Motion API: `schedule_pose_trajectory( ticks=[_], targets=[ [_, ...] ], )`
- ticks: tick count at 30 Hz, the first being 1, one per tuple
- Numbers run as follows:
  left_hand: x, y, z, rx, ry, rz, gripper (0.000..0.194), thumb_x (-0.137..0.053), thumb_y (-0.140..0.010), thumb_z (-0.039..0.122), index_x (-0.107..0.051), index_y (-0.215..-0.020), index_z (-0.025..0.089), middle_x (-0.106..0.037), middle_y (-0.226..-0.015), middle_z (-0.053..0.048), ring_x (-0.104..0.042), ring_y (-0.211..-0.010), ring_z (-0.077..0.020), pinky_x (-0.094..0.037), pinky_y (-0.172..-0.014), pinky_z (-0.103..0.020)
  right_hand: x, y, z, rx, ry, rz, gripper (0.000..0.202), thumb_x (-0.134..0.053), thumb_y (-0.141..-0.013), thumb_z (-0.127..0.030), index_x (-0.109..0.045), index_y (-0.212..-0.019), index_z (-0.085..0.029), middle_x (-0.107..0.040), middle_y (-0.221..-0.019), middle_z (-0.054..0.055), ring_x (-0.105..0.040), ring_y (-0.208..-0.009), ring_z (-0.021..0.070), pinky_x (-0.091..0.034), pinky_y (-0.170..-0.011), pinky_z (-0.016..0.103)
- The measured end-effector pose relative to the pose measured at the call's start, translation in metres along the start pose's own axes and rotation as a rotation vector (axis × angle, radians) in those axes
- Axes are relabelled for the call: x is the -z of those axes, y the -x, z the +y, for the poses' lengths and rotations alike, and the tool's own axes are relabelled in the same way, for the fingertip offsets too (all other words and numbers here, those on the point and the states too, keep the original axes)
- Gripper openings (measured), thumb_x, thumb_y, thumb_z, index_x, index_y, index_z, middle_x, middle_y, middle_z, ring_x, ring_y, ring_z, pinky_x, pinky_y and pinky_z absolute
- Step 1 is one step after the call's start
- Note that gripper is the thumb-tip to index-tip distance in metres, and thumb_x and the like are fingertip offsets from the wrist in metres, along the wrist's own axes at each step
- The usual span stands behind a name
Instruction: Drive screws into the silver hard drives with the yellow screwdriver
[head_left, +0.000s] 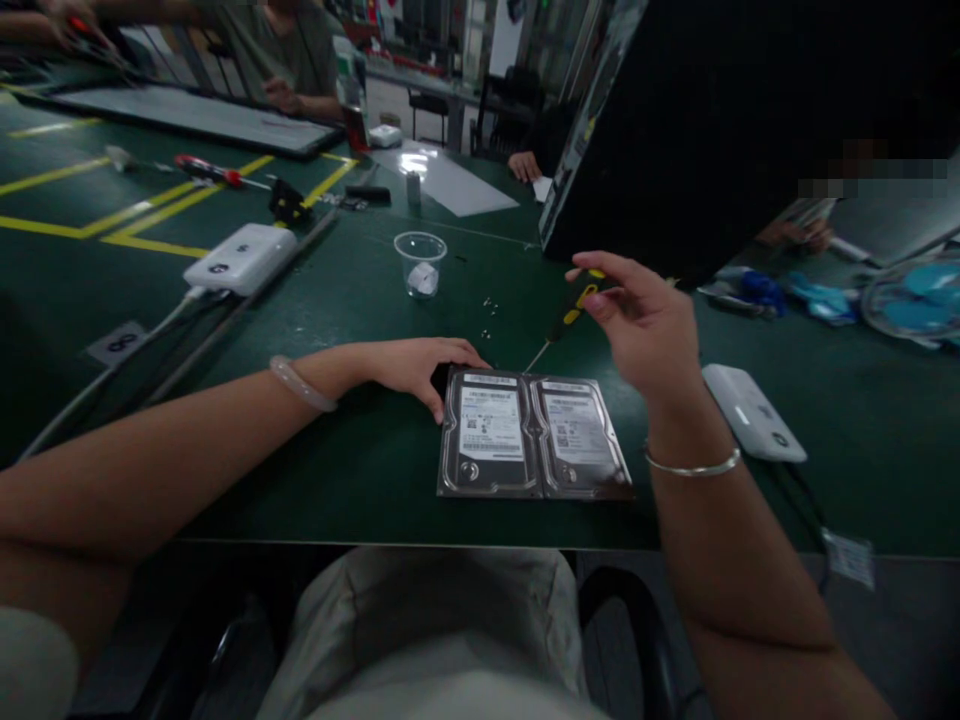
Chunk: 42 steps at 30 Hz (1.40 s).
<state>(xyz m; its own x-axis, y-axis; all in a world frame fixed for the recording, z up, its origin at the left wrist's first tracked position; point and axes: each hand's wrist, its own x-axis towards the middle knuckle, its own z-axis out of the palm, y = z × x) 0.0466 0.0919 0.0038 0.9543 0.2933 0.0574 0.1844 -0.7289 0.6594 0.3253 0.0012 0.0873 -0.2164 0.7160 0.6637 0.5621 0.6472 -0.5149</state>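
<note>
On the far side of the right hand (652, 335), a huge tilted black box-like panel (705, 120) blocks my view of that part of the bench. A clear plastic cup (406, 262) with something white inside stands beyond the left hand (412, 370), tiny silvery screws (487, 302) scattered near it. White rounded plastic boxes with cables lie on either side, one left (241, 258), one right (754, 410).

Near the table's front edge lie a flat silver metal hard drive (489, 425) and a matching second drive (574, 430), side by side. The left thumb and fingers are spread around the first one's far corner; the right fingers grip a black-and-yellow screwdriver (568, 318), its tip by the drives' far edge.

The tabletop (337, 500) is dark green, yellow-taped at far left, where a person in a grey-green shirt (277, 45) sits.
</note>
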Motion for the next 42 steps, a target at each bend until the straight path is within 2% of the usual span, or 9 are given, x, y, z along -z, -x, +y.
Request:
schedule_pose_trajectory(
  ticks=[6,9,13,18,21,29,35,39,42],
  targets=[
    [0.001,0.0,0.002,0.009,-0.005,-0.01,0.089,-0.089,-0.066,0.051,-0.051,-0.143,0.027,-0.053,-0.139,-0.009,-0.052,-0.132,-0.0287,-0.036,-0.114,-0.04,0.023,-0.029,-0.037,-0.042,0.242,-0.323,0.043,-0.058,-0.089,-0.012,-0.071,-0.125,-0.029,-0.074,-0.123,-0.002,-0.07,-0.11,0.0216,-0.053,-0.103,0.041],
    [0.001,0.0,0.003,0.013,0.001,-0.016,0.091,-0.089,-0.066,0.052,-0.05,-0.144,0.028,-0.053,-0.141,-0.009,-0.051,-0.132,-0.029,-0.036,-0.114,-0.041,0.032,-0.051,-0.043,-0.074,0.354,-0.467,0.037,-0.061,-0.09,-0.021,-0.073,-0.125,-0.024,-0.079,-0.101,0.002,-0.072,-0.086,0.0208,-0.056,-0.089,0.041],
    [0.002,0.0,0.003,0.009,0.004,-0.02,0.092,-0.088,-0.066,0.053,-0.049,-0.145,0.027,-0.053,-0.141,-0.009,-0.052,-0.131,-0.029,-0.037,-0.113,-0.041,0.04,-0.07,-0.041,-0.134,0.417,-0.536,0.038,-0.069,-0.085,-0.026,-0.075,-0.122,-0.022,-0.079,-0.093,0.005,-0.071,-0.081,0.0208,-0.054,-0.079,0.038],
    [0.002,0.0,0.003,0.014,0.013,-0.017,0.093,-0.09,-0.064,0.053,-0.05,-0.144,0.027,-0.053,-0.14,-0.01,-0.052,-0.131,-0.0291,-0.037,-0.113,-0.042,0.038,-0.07,-0.036,-0.179,0.41,-0.451,0.023,-0.069,-0.086,-0.034,-0.082,-0.098,-0.02,-0.078,-0.081,0.004,-0.068,-0.07,0.0178,-0.051,-0.073,0.035],
    [0.002,0.0,0.004,0.007,0.009,-0.016,0.092,-0.09,-0.064,0.052,-0.051,-0.143,0.027,-0.054,-0.139,-0.01,-0.053,-0.13,-0.029,-0.038,-0.112,-0.042,0.036,-0.066,-0.035,-0.129,0.403,-0.424,0.021,-0.068,-0.086,-0.03,-0.081,-0.099,-0.02,-0.078,-0.082,0.003,-0.068,-0.071,0.0171,-0.05,-0.073,0.035],
    [0.001,0.0,0.005,-0.022,0.021,0.002,0.09,-0.089,-0.065,0.053,-0.053,-0.142,0.027,-0.056,-0.136,-0.01,-0.055,-0.127,-0.0288,-0.04,-0.111,-0.042,0.045,-0.061,-0.038,-0.057,0.336,-0.553,0.028,-0.062,-0.09,-0.025,-0.075,-0.114,-0.018,-0.079,-0.101,0.004,-0.072,-0.089,0.0179,-0.055,-0.083,0.033],
    [0.001,-0.001,0.003,-0.025,0.021,-0.004,0.092,-0.089,-0.064,0.055,-0.052,-0.143,0.027,-0.055,-0.136,-0.01,-0.055,-0.127,-0.0285,-0.04,-0.111,-0.042,0.048,-0.059,-0.036,0.06,0.198,-0.627,0.037,-0.053,-0.092,-0.015,-0.074,-0.12,-0.025,-0.071,-0.132,0.0,-0.064,-0.125,0.0167,-0.046,-0.112,0.032],
    [0.001,-0.001,0.004,-0.015,0.021,-0.004,0.092,-0.09,-0.063,0.053,-0.052,-0.143,0.027,-0.055,-0.137,-0.01,-0.055,-0.127,-0.0278,-0.04,-0.111,-0.04,0.038,-0.06,-0.034,0.059,0.152,-0.598,0.027,-0.064,-0.089,-0.029,-0.076,-0.111,-0.021,-0.075,-0.121,0.003,-0.069,-0.113,0.0196,-0.051,-0.102,0.034],
    [0.001,-0.001,0.006,-0.007,0.018,-0.004,0.09,-0.09,-0.064,0.051,-0.052,-0.142,0.027,-0.055,-0.137,-0.009,-0.055,-0.128,-0.0278,-0.039,-0.112,-0.04,0.029,-0.06,-0.035,0.036,0.112,-0.578,0.023,-0.061,-0.091,-0.032,-0.076,-0.103,-0.02,-0.077,-0.111,0.004,-0.07,-0.1,0.0181,-0.053,-0.092,0.033]
  ],
)
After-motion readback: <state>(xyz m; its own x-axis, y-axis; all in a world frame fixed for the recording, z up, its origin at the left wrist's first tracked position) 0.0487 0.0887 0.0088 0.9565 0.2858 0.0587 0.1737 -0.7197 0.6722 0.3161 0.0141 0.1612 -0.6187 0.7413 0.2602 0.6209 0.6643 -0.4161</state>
